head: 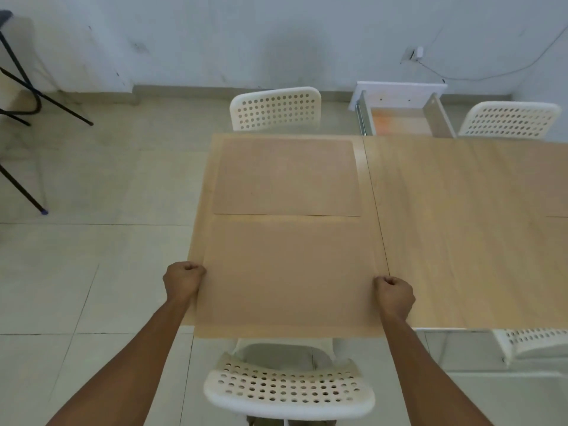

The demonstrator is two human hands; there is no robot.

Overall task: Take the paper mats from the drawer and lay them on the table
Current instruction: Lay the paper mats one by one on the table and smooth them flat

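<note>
Brown paper mat pinched at both side edges by curled fingers, white chair underneath.

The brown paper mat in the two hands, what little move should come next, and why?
Probably slide the near brown paper mat a little forward and let go. Its near edge overhangs the light wooden table, both the left hand and right hand grip its sides, and the far brown paper mat already lies flat.

Mats: near one and far one plain tan-brown; table pale wood grain; chairs white, perforated with round holes; drawer white with orange-tinted bottom; floor cream tiles.
</note>
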